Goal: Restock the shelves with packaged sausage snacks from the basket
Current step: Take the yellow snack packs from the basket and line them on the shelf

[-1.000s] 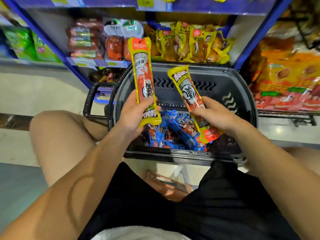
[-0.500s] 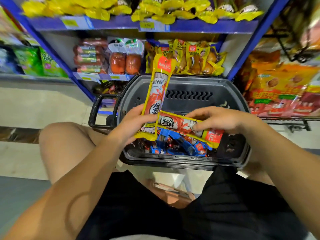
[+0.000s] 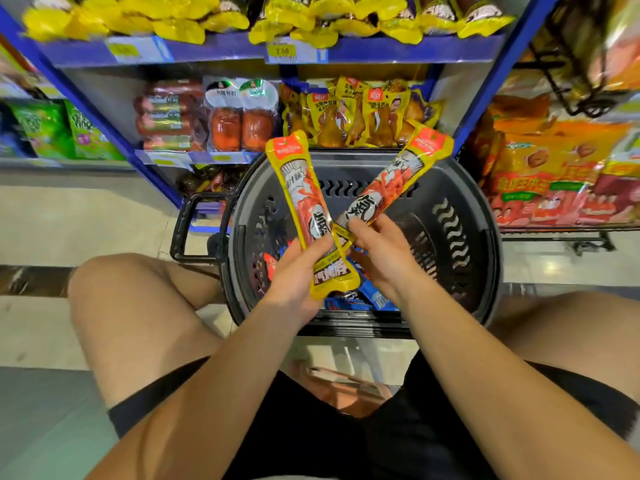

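Two yellow sausage snack packs stand raised above the basket, crossing near their lower ends to form a V. The left pack runs nearly upright, its red tab toward the shelf, and the left hand grasps it around the lower third, thumb across the front. The right pack leans up and to the right, and the right hand pinches its lower end where it meets the left pack. Below the hands, blue-wrapped packs lie on the basket floor, partly hidden. Beyond the basket, the lower shelf carries red sausages, vacuum-packed meat and yellow chicken-leg packets; the upper shelf holds a row of yellow packs above a price tag. The likely risk is at the crossing: both packs are slick film held only at one end, so a careless handover could let one slide free and drop into the basket or onto the floor. Reaching in with the long ends leading could also knock the crowded front row of packets off the shelf edge.
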A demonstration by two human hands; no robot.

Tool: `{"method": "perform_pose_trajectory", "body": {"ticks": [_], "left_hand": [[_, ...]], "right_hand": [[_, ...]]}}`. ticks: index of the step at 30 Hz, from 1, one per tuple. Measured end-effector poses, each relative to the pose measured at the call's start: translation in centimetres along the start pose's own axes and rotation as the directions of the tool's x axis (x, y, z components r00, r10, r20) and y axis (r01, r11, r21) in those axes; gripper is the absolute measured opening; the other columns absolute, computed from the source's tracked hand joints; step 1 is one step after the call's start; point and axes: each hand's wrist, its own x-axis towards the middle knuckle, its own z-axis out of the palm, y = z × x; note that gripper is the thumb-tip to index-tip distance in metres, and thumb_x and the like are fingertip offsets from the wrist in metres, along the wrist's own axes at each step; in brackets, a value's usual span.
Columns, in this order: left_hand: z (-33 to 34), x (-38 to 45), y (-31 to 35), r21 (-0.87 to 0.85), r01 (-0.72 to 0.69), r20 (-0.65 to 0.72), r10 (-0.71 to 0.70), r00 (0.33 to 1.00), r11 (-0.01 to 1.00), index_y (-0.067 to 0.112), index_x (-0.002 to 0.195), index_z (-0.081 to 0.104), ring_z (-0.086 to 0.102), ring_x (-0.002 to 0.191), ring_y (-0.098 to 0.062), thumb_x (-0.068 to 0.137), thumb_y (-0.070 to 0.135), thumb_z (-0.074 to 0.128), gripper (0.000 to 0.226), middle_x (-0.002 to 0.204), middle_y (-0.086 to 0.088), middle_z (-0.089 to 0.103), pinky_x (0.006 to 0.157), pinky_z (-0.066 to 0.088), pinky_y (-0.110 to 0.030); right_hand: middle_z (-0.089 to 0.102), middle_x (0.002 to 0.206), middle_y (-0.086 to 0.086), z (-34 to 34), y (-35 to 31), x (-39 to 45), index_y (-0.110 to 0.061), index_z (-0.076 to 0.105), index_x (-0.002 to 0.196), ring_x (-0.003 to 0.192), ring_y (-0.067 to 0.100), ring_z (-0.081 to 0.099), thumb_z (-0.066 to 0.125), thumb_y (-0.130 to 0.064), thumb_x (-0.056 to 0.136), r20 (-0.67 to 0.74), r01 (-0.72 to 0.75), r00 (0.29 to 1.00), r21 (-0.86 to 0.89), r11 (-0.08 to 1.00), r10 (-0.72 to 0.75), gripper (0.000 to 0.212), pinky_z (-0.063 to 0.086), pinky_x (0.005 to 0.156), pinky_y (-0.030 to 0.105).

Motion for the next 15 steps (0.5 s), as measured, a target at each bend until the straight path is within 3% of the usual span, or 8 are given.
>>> {"method": "perform_pose_trajectory", "body": {"ticks": [2, 5, 7, 10, 13, 15], "left_hand": [[0.2, -0.6, 0.4, 0.002, 0.003, 0.037, -0.004, 0.999, 1.000, 0.011, 0.113, 0.063, 0.070, 0.082, -0.027, 0.091, 0.012, 0.057, 0.023, 0.099, -0.015, 0.072, 0.072, 0.057, -0.041], [0.2, -1.2, 1.9, 0.052, 0.007, 0.055, -0.010, 0.998, 0.999, 0.015, 0.112, 0.061, 0.071, 0.072, -0.023, 0.095, 0.012, 0.053, 0.019, 0.085, -0.009, 0.073, 0.055, 0.058, -0.035], [0.3, -1.6, 3.0, 0.102, 0.004, 0.058, -0.010, 0.998, 0.995, 0.020, 0.113, 0.061, 0.070, 0.068, -0.019, 0.097, 0.015, 0.053, 0.019, 0.078, -0.003, 0.072, 0.050, 0.056, -0.032], [0.7, -1.8, 4.8, 0.178, -0.026, 0.106, 0.007, 0.994, 0.984, 0.023, 0.124, 0.058, 0.065, 0.066, -0.016, 0.097, 0.020, 0.053, 0.027, 0.078, 0.000, 0.068, 0.053, 0.055, -0.030], [1.7, -1.6, 6.2, 0.208, -0.087, 0.125, 0.062, 0.990, 0.974, 0.020, 0.128, 0.057, 0.065, 0.068, -0.015, 0.096, 0.018, 0.055, 0.033, 0.082, 0.000, 0.068, 0.053, 0.054, -0.029], [2.4, -1.6, 7.5, 0.205, -0.126, 0.137, 0.099, 0.986, 0.970, 0.019, 0.128, 0.057, 0.067, 0.068, -0.016, 0.094, 0.016, 0.057, 0.034, 0.084, -0.001, 0.070, 0.053, 0.055, -0.030]], "right_hand": [[0.074, 0.101, 0.011, 0.0, -0.2, -0.3, -0.003, 0.060, 0.119, 0.089, 0.023, 0.072, 0.058, -0.010, 0.098, -0.012, 0.032, 0.999, -0.008, 0.999, -0.032, 0.022, 0.058, 0.075, 0.036], [0.071, 0.101, 0.006, -1.1, -1.5, -0.7, -0.021, 0.066, 0.109, 0.095, 0.024, 0.069, 0.059, -0.016, 0.093, -0.038, 0.096, 0.994, -0.107, 0.990, -0.100, 0.018, 0.056, 0.087, 0.049], [0.070, 0.115, 0.001, -2.1, -2.7, -0.9, -0.035, 0.066, 0.113, 0.109, 0.022, 0.065, 0.059, -0.026, 0.090, -0.003, 0.126, 0.992, -0.169, 0.978, -0.128, 0.026, 0.050, 0.099, 0.057], [0.062, 0.135, -0.008, -3.1, -5.0, -1.8, -0.052, 0.054, 0.129, 0.126, 0.021, 0.058, 0.056, -0.040, 0.092, 0.064, 0.170, 0.985, -0.284, 0.944, -0.158, 0.039, 0.041, 0.109, 0.056], [0.063, 0.134, -0.008, -3.7, -6.8, -2.4, -0.047, 0.050, 0.136, 0.123, 0.020, 0.060, 0.052, -0.041, 0.096, 0.073, 0.235, 0.972, -0.299, 0.925, -0.224, 0.041, 0.046, 0.104, 0.049], [0.069, 0.118, -0.007, -3.7, -8.0, -2.6, -0.039, 0.053, 0.137, 0.101, 0.017, 0.068, 0.056, -0.043, 0.089, 0.054, 0.240, 0.971, -0.284, 0.928, -0.234, 0.048, 0.052, 0.086, 0.042]]}}
